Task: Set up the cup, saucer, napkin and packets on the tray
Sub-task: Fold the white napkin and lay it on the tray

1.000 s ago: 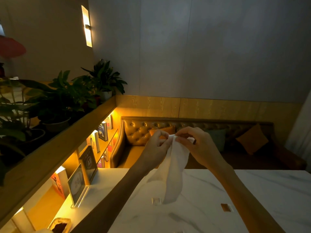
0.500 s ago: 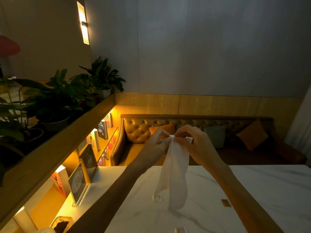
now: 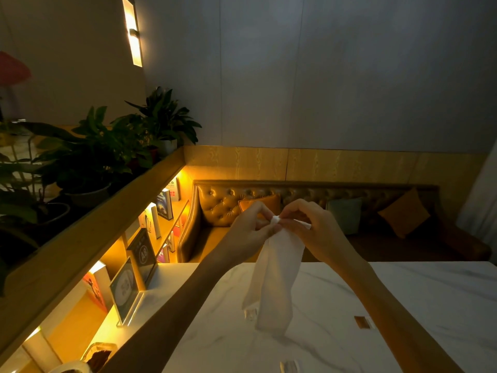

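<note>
A white napkin (image 3: 277, 278) hangs in the air above the marble table (image 3: 403, 297), pinched at its top edge by both hands. My left hand (image 3: 248, 230) and my right hand (image 3: 314, 227) meet at the napkin's upper corner, fingers closed on it. A small brown packet (image 3: 361, 321) lies on the table to the right of the napkin. A small clear packet (image 3: 249, 314) lies just behind the napkin's lower left edge. Another small pale item (image 3: 289, 366) shows at the bottom edge. No cup, saucer or tray is in view.
Acrylic sign stands (image 3: 126, 289) sit at the table's left edge beside a lit bookshelf. A small dish (image 3: 98, 355) sits at the bottom left. A tufted sofa (image 3: 228, 203) with cushions runs behind the table. Potted plants (image 3: 88, 157) line the ledge on the left.
The napkin's lower end has dropped and hangs straighter, in a narrower strip. Both hands stay pinched together at its top.
</note>
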The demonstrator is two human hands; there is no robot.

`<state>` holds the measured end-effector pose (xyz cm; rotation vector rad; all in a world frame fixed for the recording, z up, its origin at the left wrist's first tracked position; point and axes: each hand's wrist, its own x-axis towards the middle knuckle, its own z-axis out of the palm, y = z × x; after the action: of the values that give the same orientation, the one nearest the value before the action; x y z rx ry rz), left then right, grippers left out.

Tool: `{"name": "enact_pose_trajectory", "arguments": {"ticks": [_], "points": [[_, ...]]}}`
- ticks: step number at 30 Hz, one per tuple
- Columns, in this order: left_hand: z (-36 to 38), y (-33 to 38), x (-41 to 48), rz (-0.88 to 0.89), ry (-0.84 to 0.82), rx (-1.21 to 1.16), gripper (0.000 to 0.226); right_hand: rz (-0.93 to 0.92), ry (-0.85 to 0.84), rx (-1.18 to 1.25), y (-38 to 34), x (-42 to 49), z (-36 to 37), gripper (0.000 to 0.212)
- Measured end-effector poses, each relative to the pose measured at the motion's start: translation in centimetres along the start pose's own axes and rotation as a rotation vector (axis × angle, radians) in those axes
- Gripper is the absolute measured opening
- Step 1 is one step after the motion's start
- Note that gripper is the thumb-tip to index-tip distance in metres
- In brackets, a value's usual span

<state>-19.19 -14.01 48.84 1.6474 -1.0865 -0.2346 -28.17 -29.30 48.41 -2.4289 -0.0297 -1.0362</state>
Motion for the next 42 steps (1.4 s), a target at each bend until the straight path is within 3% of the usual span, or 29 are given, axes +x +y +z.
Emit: {"name": "enact_pose_trajectory", "arguments": {"ticks": [4, 9, 11, 15, 19, 24, 28, 32, 35, 39, 42], "points": [[-0.8, -0.5, -0.1, 0.025, -0.007, 0.015, 0.011, 0.000, -0.106, -0.017, 1.6, -0.3, -1.5, 0.020], [-1.6, -1.0, 0.3, 0.050, -0.012, 0.001, 0.018, 0.329, -0.365, 0.297, 3.7, -1.5, -2.7, 0.024], [-1.8, -1.2, 0.5, 0.068, -0.033, 0.001, 0.014, 0.357, -0.342, 0.336, 4.0, -1.7, -2.4, 0.029], [-2.0, -2.1, 0.9, 0.018, 0.087, 0.015, 0.009, 0.259, -0.174, 0.302, 3.3, -1.3, -1.7, 0.013], [-2.3, -2.6, 1.2, -0.001, 0.162, 0.013, 0.006, 0.142, -0.062, 0.192, 1.9, -0.5, -2.1, 0.026], [-2.1, -2.1, 1.3, 0.093, 0.248, 0.084, 0.008, 0.061, 0.070, 0.004, 1.4, 0.2, -2.8, 0.022], [-1.0, -1.4, 1.5, 0.100, 0.175, 0.159, 0.013, 0.098, -0.070, -0.124, 1.7, 0.5, -2.6, 0.026], [0.3, -0.7, 1.0, 0.191, 0.087, 0.239, 0.012, 0.110, -0.225, -0.002, 0.5, 0.9, -1.1, 0.037], [0.2, -0.2, 0.6, 0.156, 0.100, 0.202, 0.022, 0.082, -0.210, -0.053, -0.4, 1.9, -0.9, 0.027], [-0.5, -0.3, -0.2, 0.000, 0.056, -0.054, 0.043, 0.044, -0.168, -0.136, -1.2, 3.4, -1.8, 0.021], [0.2, -1.6, -0.8, -0.021, 0.029, 0.082, 0.039, 0.031, -0.166, -0.151, -1.4, 3.9, -2.2, 0.021]]}}
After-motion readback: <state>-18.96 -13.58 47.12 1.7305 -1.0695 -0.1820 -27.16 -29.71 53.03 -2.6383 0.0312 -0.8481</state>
